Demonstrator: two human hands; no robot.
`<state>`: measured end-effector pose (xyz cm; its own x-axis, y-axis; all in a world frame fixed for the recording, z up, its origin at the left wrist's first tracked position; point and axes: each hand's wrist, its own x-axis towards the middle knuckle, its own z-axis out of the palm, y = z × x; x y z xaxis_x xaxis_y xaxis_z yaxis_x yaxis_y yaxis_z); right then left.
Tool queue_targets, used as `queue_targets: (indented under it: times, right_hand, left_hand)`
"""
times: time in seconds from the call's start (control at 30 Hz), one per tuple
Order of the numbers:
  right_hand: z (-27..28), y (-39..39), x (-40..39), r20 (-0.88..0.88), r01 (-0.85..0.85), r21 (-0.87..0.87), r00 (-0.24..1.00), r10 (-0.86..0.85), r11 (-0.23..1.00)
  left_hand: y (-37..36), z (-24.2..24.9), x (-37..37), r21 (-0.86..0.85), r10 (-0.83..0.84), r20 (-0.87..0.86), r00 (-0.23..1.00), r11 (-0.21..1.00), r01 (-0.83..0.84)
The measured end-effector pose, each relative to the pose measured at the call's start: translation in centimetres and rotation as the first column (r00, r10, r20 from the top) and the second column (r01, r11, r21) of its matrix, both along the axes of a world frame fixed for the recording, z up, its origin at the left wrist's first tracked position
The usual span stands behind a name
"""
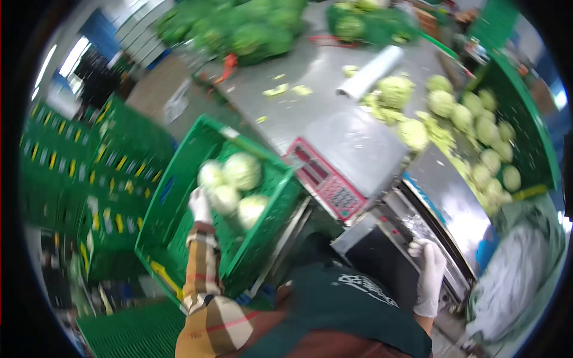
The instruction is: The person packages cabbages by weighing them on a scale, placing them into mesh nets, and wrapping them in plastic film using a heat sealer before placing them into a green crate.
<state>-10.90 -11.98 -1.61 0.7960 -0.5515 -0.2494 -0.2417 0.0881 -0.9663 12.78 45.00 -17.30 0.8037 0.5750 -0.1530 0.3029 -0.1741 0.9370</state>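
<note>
Crates (pixel 65 143) stand stacked to the left of the left fingers (pixel 200 200), which reach into an open green crate (pixel 170 158) and meet the edge of a small group of cabbages (pixel 242 171); whether they grip one, I cannot tell. Four cabbages sit there, beside and just past these fingers, so that crate looks only partly filled. Farther beyond them, green net bags (pixel 250 33) already hold cabbages on the worktop (pixel 280 98). Between the two hands stands a scale (pixel 355 143), with a pale roll (pixel 373 71) past it. The right fingers (pixel 425 246) are curled near the worktop's edge; I cannot tell whether they hold anything. Beyond them lie pale leaves (pixel 439 134) and many loose, unbagged cabbages (pixel 462 117), running into a large green bin (pixel 528 128), so much of the produce appears still unpacked.
</note>
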Motion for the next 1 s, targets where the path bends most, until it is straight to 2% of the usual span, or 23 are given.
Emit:
queue_targets:
  times: [0.03,0.07,0.13,0.2,0.27,0.33,0.37,0.4,0.43,0.47,0.5,0.53,0.6,0.63,0.67,0.7,0.73,0.8,0.83,0.87,0.93,0.97,1.0]
  right_hand:
    - [0.4,-0.4,-0.4,-0.004,0.000,0.006,1.000,0.000,1.000]
    - [0.5,-0.8,-0.8,-0.005,0.002,0.015,1.000,-0.002,1.000]
    - [0.8,-1.8,-1.6,0.025,0.006,0.013,1.000,-0.007,1.000]
    - [0.7,-2.7,-2.4,0.015,0.015,0.031,1.000,-0.016,0.999]
    - [1.1,-3.2,-3.2,0.012,0.049,-0.004,0.999,-0.049,0.999]
    - [1.0,-3.9,-4.0,0.013,0.060,-0.031,0.998,-0.059,0.998]
    - [1.1,-4.2,-4.5,0.005,0.091,-0.012,0.996,-0.091,0.996]
    - [1.3,-4.5,-4.8,-0.003,0.117,0.008,0.993,-0.117,0.993]
    - [1.6,-4.9,-5.2,0.008,0.123,0.011,0.992,-0.124,0.992]
    - [1.9,-5.3,-5.5,-0.029,0.148,-0.071,0.988,-0.150,0.986]
    - [2.3,-5.9,-5.8,-0.062,0.166,-0.153,0.982,-0.177,0.974]
    - [2.9,-6.5,-6.1,-0.094,0.200,-0.182,0.971,-0.220,0.963]
    - [2.6,-7.7,-7.0,-0.102,0.288,-0.189,0.945,-0.310,0.939]
    - [2.3,-8.4,-7.8,-0.116,0.313,-0.207,0.933,-0.341,0.927]
    - [2.2,-9.0,-8.1,-0.130,0.341,-0.227,0.918,-0.375,0.912]
    - [2.7,-9.3,-7.6,-0.136,0.411,-0.281,0.878,-0.460,0.867]
    - [2.7,-9.7,-7.8,-0.146,0.410,-0.312,0.870,-0.470,0.857]
    - [1.9,-10.8,-8.2,-0.163,0.499,-0.240,0.825,-0.541,0.833]
    - [1.4,-11.4,-8.5,-0.191,0.500,-0.246,0.815,-0.547,0.831]
    - [0.7,-11.8,-8.7,-0.198,0.504,-0.248,0.810,-0.553,0.827]
    - [-0.5,-12.3,-9.2,-0.201,0.523,-0.301,0.783,-0.589,0.797]
    - [-0.8,-12.4,-9.1,-0.212,0.531,-0.301,0.772,-0.599,0.792]
    - [-0.7,-12.5,-8.9,-0.224,0.529,-0.300,0.770,-0.597,0.794]
  left_hand:
    - [-0.4,-0.8,1.3,0.154,-0.039,0.041,0.998,0.988,0.032]
    - [-2.6,0.9,2.6,0.304,-0.086,0.092,0.992,0.951,0.054]
    - [-10.6,4.5,5.2,0.271,-0.152,0.258,0.954,0.959,0.080]
    - [-18.7,7.9,8.2,0.304,-0.350,0.389,0.852,0.922,0.240]
    - [-28.6,12.6,9.2,0.261,-0.525,0.431,0.734,0.851,0.456]
    - [-37.1,14.9,10.3,0.288,-0.684,0.443,0.580,0.721,0.630]
    - [-40.5,14.0,12.2,0.263,-0.746,0.452,0.489,0.635,0.726]
    - [-44.2,14.5,12.8,0.198,-0.799,0.383,0.464,0.561,0.804]
    - [-47.2,12.4,15.7,0.132,-0.840,0.351,0.414,0.482,0.866]
    - [-50.2,11.6,17.2,0.120,-0.857,0.280,0.433,0.479,0.870]
    - [-52.7,9.8,19.8,0.262,-0.874,0.208,0.440,0.483,0.836]
    - [-54.6,8.9,21.7,0.225,-0.870,0.178,0.460,0.491,0.842]
    - [-57.3,0.3,31.1,0.017,-0.880,0.185,0.438,0.449,0.894]
    - [-58.3,0.2,31.9,0.026,-0.881,0.188,0.435,0.447,0.894]
    - [-59.7,0.1,32.1,-0.427,-0.886,0.198,0.420,0.307,0.850]
    - [-61.3,0.0,32.2,-0.784,-0.889,0.211,0.406,0.094,0.613]
    - [-62.9,0.8,31.7,-0.782,-0.892,0.214,0.399,0.088,0.616]
    - [-65.3,2.7,30.4,-0.806,-0.778,-0.165,0.606,0.460,0.371]
    - [-65.8,1.2,31.2,-0.860,-0.819,-0.104,0.564,0.359,0.362]
    - [-66.7,0.5,31.5,-0.862,-0.823,-0.110,0.557,0.358,0.359]
    - [-68.1,-1.5,32.0,-0.849,-0.644,-0.091,0.760,0.449,0.279]
    - [-67.9,-2.2,32.7,-0.887,-0.651,-0.064,0.756,0.384,0.255]
    - [-67.5,-2.6,32.3,-0.886,-0.651,-0.077,0.756,0.392,0.247]
